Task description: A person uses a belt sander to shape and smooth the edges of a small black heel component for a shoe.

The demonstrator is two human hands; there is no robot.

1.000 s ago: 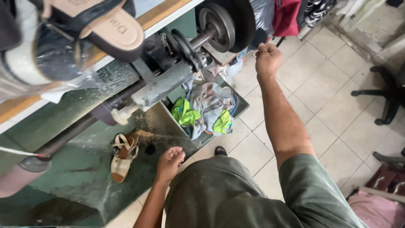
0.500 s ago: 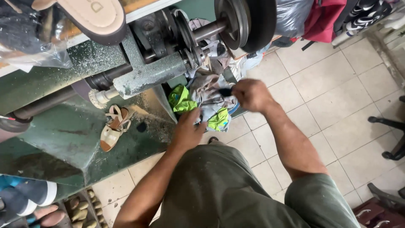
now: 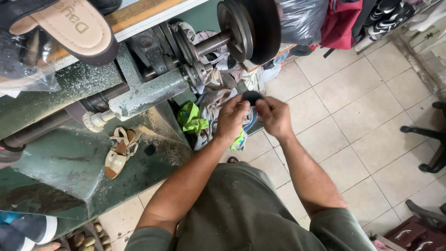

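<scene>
In the head view, the person is standing in front of a green grinding machine [image 3: 139, 93] and is holding a small dark round piece [image 3: 252, 96] between both hands, in front of the body. The left hand [image 3: 232, 118] is pinching the left edge of the piece with its fingertips pressed together on it, and the right hand [image 3: 275, 116] is pinching the right edge in the same way. Just above the grip the large black wheel [image 3: 260, 28] of the machine is sitting on its shaft, and just behind and below the grip a heap of rags [image 3: 209, 116] with a bright green cloth [image 3: 193, 118] is lying. Far to the left of the grip a beige sandal [image 3: 118, 151] is resting on the dusty machine base. As a judgement, the piece is already picked up and is being checked or prepared, but it is not touching the wheel, so any grinding is not yet done. The piece looks like a flat disc, so no clear long axis is showing; its flat face is turning up toward the camera.
</scene>
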